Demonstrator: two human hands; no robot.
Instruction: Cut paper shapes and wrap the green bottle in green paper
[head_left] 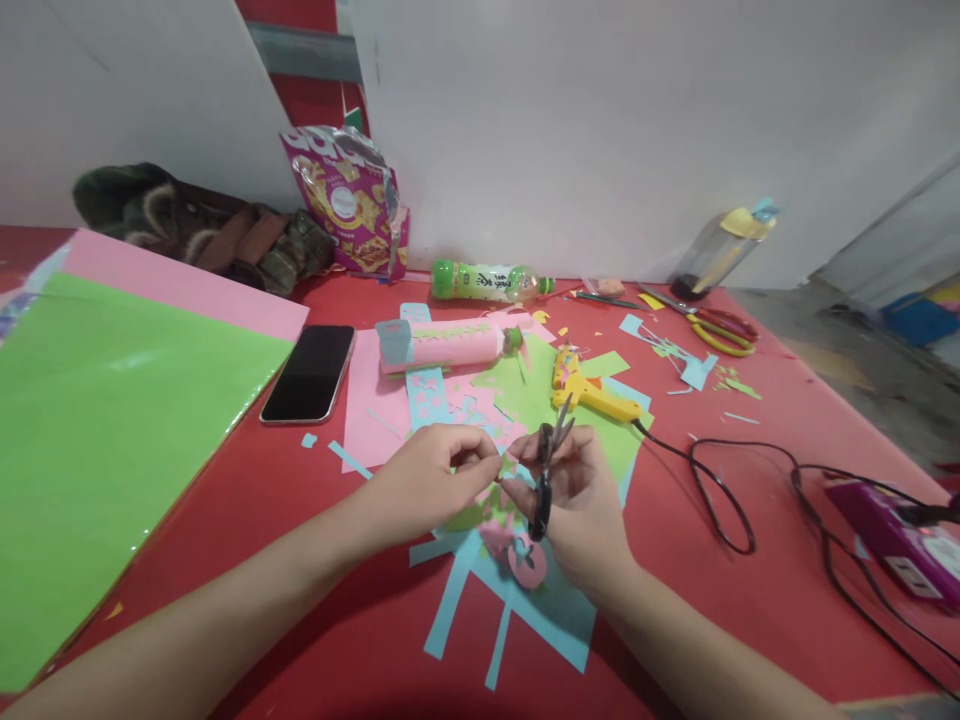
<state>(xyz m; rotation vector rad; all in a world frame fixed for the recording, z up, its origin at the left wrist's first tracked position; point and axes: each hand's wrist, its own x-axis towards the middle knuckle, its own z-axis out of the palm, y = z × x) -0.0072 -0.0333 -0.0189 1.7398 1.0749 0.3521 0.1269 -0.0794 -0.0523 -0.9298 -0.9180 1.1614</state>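
Note:
My right hand (592,500) has small black-handled scissors (545,490) looped on its fingers, blades pointing up and slightly parted. Its thumb and fingertip also reach toward my left hand (439,475), whose thumb and forefinger are pinched together. What sits between the fingertips is too small to name. Below the hands lie pink, green and blue paper scraps, among them a round pink cut-out (527,562) and a blue sheet (551,610) with strips. Just beyond are a pink paper-wrapped bottle (450,345), lying on its side, and a yellow glue gun (600,395).
A black phone (309,375) and large green sheet (142,400) lie left. Behind are a purple snack bag (349,205) and a green-labelled bottle (480,282). To the right, a cable (739,445) runs near a purple power strip (892,545), with yellow-red scissors (720,330) farther back.

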